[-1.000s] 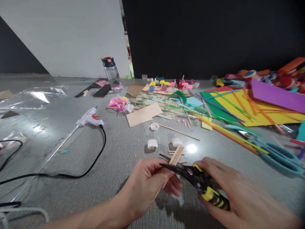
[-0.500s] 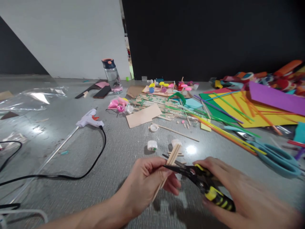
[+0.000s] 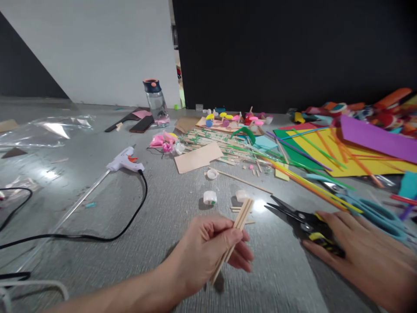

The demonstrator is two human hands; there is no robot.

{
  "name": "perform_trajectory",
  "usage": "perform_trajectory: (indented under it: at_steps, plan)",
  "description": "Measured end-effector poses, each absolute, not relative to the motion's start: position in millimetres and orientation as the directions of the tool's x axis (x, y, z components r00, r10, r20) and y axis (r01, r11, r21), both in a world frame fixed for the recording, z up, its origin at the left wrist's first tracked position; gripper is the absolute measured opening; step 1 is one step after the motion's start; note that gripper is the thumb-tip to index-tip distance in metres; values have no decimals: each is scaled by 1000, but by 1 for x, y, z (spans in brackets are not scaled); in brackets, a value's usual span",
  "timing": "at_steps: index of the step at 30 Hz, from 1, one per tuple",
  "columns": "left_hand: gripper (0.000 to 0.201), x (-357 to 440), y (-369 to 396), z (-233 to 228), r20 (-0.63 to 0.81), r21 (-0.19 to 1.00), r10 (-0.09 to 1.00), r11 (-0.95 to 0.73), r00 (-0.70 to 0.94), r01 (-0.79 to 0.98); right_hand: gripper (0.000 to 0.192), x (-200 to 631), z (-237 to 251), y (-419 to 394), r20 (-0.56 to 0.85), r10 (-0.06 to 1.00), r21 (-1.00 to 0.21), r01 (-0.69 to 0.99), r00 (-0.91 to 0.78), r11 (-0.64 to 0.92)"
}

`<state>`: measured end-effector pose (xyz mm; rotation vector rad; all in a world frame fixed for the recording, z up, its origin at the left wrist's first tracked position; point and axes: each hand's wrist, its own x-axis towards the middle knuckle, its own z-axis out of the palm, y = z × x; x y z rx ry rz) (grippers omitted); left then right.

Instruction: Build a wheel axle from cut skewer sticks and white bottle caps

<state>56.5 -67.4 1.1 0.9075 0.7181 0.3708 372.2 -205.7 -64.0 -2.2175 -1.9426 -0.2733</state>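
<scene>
The left hand (image 3: 208,250) still pinched the bundle of wooden sticks (image 3: 235,230) above the grey table (image 3: 156,226). The black-and-yellow cutters (image 3: 306,226) had left the sticks and lay rightward, blades parted, under the loosely spread right hand (image 3: 368,256). No writing was readable.

Glue gun (image 3: 125,161) left – scissors (image 3: 374,211) right, bottle (image 3: 157,102) behind.

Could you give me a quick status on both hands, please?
Left hand grips wooden sticks. Right hand rests on snips. Nothing between them.
</scene>
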Motion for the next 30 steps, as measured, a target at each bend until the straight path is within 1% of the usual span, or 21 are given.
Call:
perform_trajectory:
  at_steps: [1, 2, 3, 4, 5, 6, 7, 8, 9, 10, 11, 13, 16, 23, 28, 29, 30]
  plan:
    - [39, 57, -68, 1, -409, 817, 567, 577, 715, 10, 61, 363, -55, -202, 252, 961, 25, 992, 110, -120]
    - [40, 57, -69, 0, -412, 816, 560, 578, 719, 17, 65, 352, -44, -198, 258, 962, 39, 994, 90, -103]
    - [41, 58, -69, 0, -416, 814, 552, 580, 723, 26, 67, 339, -32, -193, 275, 957, 3, 995, 93, -97]
    - [41, 58, -70, -1, -422, 811, 542, 584, 727, 35, 58, 324, -19, -187, 272, 954, -115, 988, 128, -100]
    - [42, 58, -71, -2, -427, 808, 534, 587, 730, 43, 48, 308, -8, -180, 204, 971, -289, 955, 124, -62]
    - [44, 58, -72, -3, -429, 807, 527, 589, 734, 48, 42, 293, 2, -172, 91, 989, -480, 875, 121, -63]
    - [44, 58, -73, -4, -425, 808, 521, 586, 740, 51, 35, 278, 9, -164, -2, 994, -662, 745, 105, -80]
    - [45, 58, -73, -6, -419, 812, 516, 581, 747, 54, 32, 264, 14, -155, -90, 995, -802, 589, 38, -95]
    - [45, 58, -73, -7, -411, 817, 511, 574, 755, 57, 30, 253, 16, -146, -131, 990, -893, 439, -43, -100]
    - [44, 58, -73, -8, -405, 823, 506, 565, 761, 62, 28, 244, 16, -138, -148, 986, -941, 319, -76, -116]
    - [44, 58, -73, -9, -402, 829, 503, 555, 765, 70, 28, 238, 13, -131, -152, 985, -967, 219, -85, -130]
    - [42, 58, -70, -11, -393, 844, 504, 530, 769, 84, 32, 231, 7, -121, -160, 985, -983, 99, -62, -153]
    - [38, 59, -66, -12, -369, 863, 509, 499, 777, 82, 37, 232, -1, -114, -178, 984, -983, 40, -10, -178]
    - [29, 67, -64, -12, -371, 869, 567, 491, 736, 60, 40, 239, -9, -108, -171, 983, -984, 36, 68, -174]
    - [30, 71, -64, -12, -380, 873, 583, 482, 718, 71, 46, 241, -1, -106, -211, 977, -975, 65, 16, -211]
    - [30, 71, -64, -13, -395, 866, 588, 495, 706, 72, 48, 246, 5, -107, -223, 975, -971, 90, 6, -223]
    - [30, 71, -64, -14, -411, 857, 594, 510, 692, 72, 49, 254, 10, -111, -217, 976, -962, 164, 20, -218]
